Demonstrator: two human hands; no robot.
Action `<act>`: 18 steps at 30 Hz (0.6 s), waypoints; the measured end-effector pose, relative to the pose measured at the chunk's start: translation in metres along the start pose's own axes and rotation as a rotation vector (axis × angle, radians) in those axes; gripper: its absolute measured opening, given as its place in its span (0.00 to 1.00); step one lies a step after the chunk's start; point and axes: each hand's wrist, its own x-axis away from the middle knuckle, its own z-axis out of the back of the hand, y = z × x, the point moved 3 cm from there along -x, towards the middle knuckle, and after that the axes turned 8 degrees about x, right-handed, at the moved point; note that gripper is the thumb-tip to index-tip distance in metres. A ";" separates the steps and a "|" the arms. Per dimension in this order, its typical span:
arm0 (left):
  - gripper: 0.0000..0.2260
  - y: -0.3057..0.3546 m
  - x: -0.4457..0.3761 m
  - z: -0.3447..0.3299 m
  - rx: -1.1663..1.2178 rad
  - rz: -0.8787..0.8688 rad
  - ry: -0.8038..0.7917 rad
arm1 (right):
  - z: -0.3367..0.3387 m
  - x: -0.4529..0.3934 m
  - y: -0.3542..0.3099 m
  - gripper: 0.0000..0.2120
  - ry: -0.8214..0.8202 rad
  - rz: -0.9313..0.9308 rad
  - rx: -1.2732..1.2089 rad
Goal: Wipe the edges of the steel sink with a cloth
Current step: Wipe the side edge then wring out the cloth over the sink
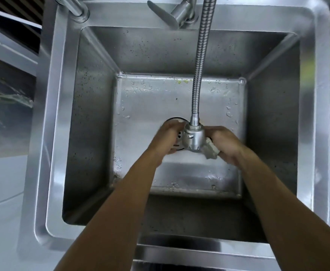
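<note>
The steel sink [52,133] fills the view, a deep square basin with a flat rim all round. A pale grey cloth [211,150] is bunched in my right hand [226,145], which grips it just right of the faucet spray head [193,138]. My left hand [166,139] is on the left side of the spray head, its fingers bent toward it; whether it touches the head or the cloth is hidden. Both hands hang over the basin floor, above the drain [177,133], which is largely covered.
A flexible metal hose [200,65] runs from the back rim down to the spray head. A lever tap [172,14] and a second pipe [76,10] stand on the back rim. Water drops dot the basin floor. A pale counter [4,182] lies to the left.
</note>
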 end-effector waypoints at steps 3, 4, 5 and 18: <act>0.16 -0.028 0.011 -0.010 0.078 0.215 -0.208 | -0.018 0.001 0.027 0.17 -0.131 -0.200 -0.279; 0.13 -0.034 0.012 -0.008 0.029 0.212 -0.216 | -0.024 0.002 0.035 0.19 -0.168 -0.242 -0.366; 0.11 -0.040 0.012 -0.002 -0.046 0.197 -0.199 | -0.029 0.005 0.039 0.21 -0.211 -0.263 -0.447; 0.12 -0.042 0.021 0.015 0.088 0.098 -0.133 | -0.029 0.027 0.038 0.10 0.138 0.030 -0.037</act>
